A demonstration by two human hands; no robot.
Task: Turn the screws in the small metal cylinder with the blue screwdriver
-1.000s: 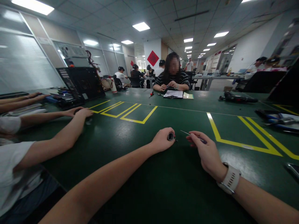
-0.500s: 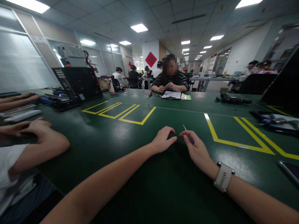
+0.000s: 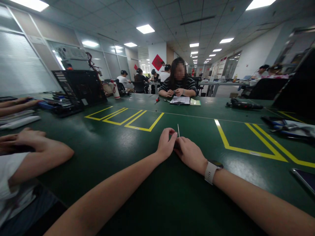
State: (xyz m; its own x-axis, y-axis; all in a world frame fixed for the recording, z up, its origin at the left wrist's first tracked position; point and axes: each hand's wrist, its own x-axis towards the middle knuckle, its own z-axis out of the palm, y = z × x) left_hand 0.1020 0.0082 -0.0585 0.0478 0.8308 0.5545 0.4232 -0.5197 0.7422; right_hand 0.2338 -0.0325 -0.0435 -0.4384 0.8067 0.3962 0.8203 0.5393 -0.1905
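Your right hand [image 3: 190, 152] is closed on the screwdriver [image 3: 178, 130], its thin shaft rising from your grip over the table [image 3: 182, 200], long axis nearly upright, tip leaning slightly left; the handle is hidden. The shaft stands between your hands, just right of your left hand [image 3: 165, 144], whose fingers and thumb curl close; whether they clamp anything, I cannot tell. The red sign [image 3: 157, 62] and tape label [image 3: 255, 153] are too blurred to read.
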